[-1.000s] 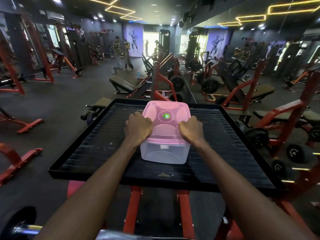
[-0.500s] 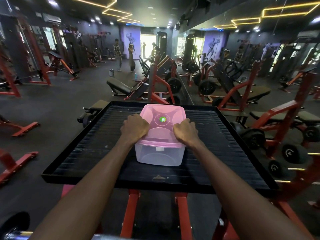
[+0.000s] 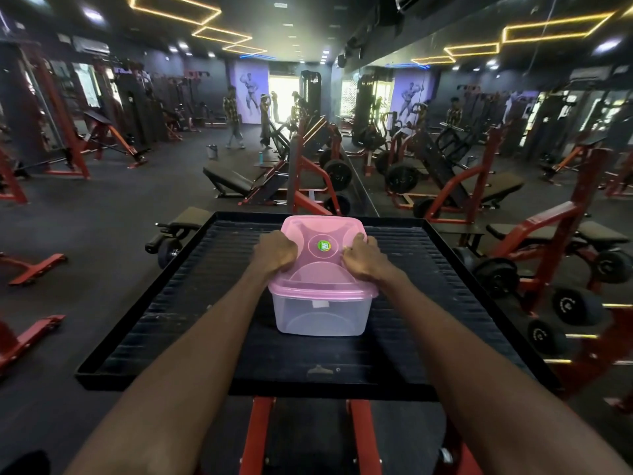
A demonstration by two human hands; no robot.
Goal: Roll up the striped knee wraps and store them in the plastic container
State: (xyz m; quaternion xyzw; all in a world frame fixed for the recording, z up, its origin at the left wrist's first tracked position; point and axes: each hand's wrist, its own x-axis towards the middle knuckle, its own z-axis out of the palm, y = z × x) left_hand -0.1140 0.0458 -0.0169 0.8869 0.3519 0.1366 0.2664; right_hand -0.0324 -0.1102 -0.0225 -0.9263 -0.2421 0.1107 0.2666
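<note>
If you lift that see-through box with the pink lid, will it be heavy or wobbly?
Probably light: the plastic container looks thin-walled and seems empty through its clear side. Likely steady, since it is wide, low and flat-bottomed on the ribbed platform. The pink lid may flex.

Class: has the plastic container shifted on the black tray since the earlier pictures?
No. The plastic container sits at the same spot on the black tray; only the camera moved.

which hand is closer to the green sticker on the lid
Right. The right hand presses the pink lid just beside the green sticker, its fingers nearly reaching it. The left hand grips the lid's opposite edge, farther from it.
</note>
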